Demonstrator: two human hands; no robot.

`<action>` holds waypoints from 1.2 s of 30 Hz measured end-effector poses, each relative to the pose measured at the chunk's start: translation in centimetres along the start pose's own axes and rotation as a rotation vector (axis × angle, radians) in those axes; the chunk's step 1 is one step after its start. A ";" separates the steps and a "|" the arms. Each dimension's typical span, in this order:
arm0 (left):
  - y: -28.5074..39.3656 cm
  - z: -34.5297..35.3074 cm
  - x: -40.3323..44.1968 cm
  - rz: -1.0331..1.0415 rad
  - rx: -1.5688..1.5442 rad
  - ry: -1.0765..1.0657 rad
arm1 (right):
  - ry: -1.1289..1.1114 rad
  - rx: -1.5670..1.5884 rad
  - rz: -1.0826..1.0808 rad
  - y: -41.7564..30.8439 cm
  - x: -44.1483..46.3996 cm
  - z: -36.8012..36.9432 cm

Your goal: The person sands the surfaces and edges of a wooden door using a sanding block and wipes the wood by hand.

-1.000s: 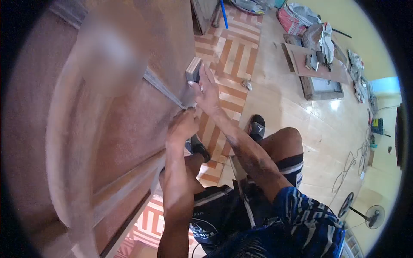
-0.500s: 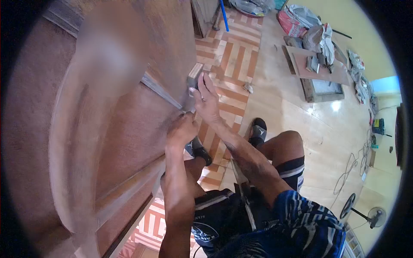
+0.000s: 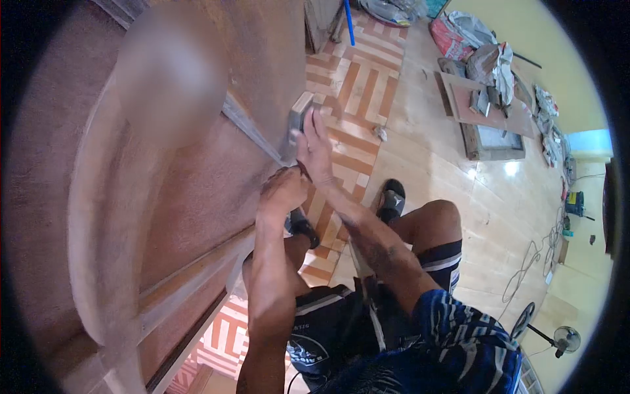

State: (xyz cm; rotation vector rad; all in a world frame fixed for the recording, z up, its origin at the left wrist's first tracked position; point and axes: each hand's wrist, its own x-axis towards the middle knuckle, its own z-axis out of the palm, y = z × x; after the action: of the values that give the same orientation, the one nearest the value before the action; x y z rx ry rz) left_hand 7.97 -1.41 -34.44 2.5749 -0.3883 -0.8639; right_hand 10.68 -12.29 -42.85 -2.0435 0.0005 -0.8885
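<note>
A large brown wooden panel [image 3: 197,217] with raised rails and a curved moulding fills the left side of the view. My right hand [image 3: 316,150] presses a block wrapped in dark material, apparently a sanding block [image 3: 298,119], against the panel's right edge. Its fingers lie fairly straight along the block's near side. Just below, my left hand [image 3: 283,190] is curled at the same edge, close to the end of a pale rail [image 3: 252,134]. Its fingertips are partly hidden. Part of the upper left is blurred.
Patterned tiles [image 3: 357,92] cover the floor beside the panel. My feet in dark sandals [image 3: 392,200] stand close by. Boards [image 3: 453,98], a shallow framed box [image 3: 495,141] and plastic bags [image 3: 482,62] lie at upper right. A fan [image 3: 566,339] and a loose cable [image 3: 525,266] are at right.
My right hand and the block have moved slightly up along the panel edge, and its fingers look straighter. My left hand stays at the edge. The whole view has shifted a little.
</note>
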 end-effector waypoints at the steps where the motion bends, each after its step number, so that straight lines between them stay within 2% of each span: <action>1: -0.8 0.3 0.5 0.012 0.019 0.019 | 0.018 0.008 -0.014 -0.8 1.2 -0.5; 2: -1.6 1.1 1.5 0.034 0.029 0.043 | 0.036 0.008 -0.038 -1.3 2.8 -1.0; 4: -2.2 2.1 0.7 0.033 0.022 0.043 | 0.170 0.080 -0.274 -7.9 11.6 -4.2; 5: -1.5 1.2 0.5 0.025 0.003 0.052 | -0.045 -0.007 -0.225 -12.9 16.3 -7.3; 7: -0.5 0.4 -0.3 -0.010 -0.032 0.036 | -0.174 -0.094 -0.190 -15.3 18.1 -8.8; 11: -0.9 0.2 -0.3 -0.026 -0.009 0.039 | 0.238 -0.068 -0.304 -6.9 9.7 -2.1; 13: -1.2 0.2 0.4 -0.025 0.021 0.053 | 0.032 -0.093 -0.067 -0.1 1.2 0.5; 16: -1.6 0.3 1.1 0.002 0.054 0.028 | -0.051 0.030 0.087 -1.1 1.7 -0.6; 18: -2.8 1.6 0.8 0.054 0.053 0.025 | 0.083 0.155 -0.145 -4.8 8.2 -2.5; 20: -2.3 1.7 0.5 0.060 0.002 0.086 | 0.152 -0.015 -0.429 -11.4 16.0 -5.9; 21: -2.0 1.6 0.2 0.060 -0.027 0.118 | 0.223 0.003 -0.491 -13.0 18.2 -6.5; 23: -1.2 1.3 -0.5 0.018 -0.047 0.050 | 0.367 0.042 -0.627 -14.9 20.7 -6.8; 25: -1.3 0.8 -0.3 0.008 -0.036 0.043 | 0.268 0.013 -0.497 -9.6 14.8 -3.9; 27: -2.2 0.9 -0.1 0.030 0.008 0.057 | 0.050 0.072 -0.100 -4.4 5.0 -1.2; 29: -1.3 0.1 -0.4 -0.012 -0.026 0.087 | -0.157 0.065 0.190 1.0 -2.8 0.6; 30: -1.2 0.1 -0.8 -0.039 -0.042 0.084 | -0.124 0.035 0.168 0.4 -2.6 0.7; 32: -2.7 1.1 0.4 0.038 -0.002 0.111 | -0.054 -0.047 0.099 -1.8 0.8 -0.6; 34: -3.2 1.4 -0.1 0.042 -0.041 0.148 | 0.194 0.078 -0.308 -6.4 10.2 -2.8; 35: -2.4 0.6 -0.9 0.019 -0.093 0.168 | 0.212 0.047 -0.347 -9.7 14.8 -4.8; 36: -2.0 0.1 -1.4 -0.006 -0.146 0.196 | 0.324 -0.127 -0.565 -11.9 20.1 -6.3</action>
State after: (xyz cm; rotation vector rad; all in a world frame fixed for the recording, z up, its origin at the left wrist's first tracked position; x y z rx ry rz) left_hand 7.11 0.81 -34.69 2.4968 -0.2497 -0.6108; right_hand 18.16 -15.90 -20.18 -2.0222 -0.3657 -1.5971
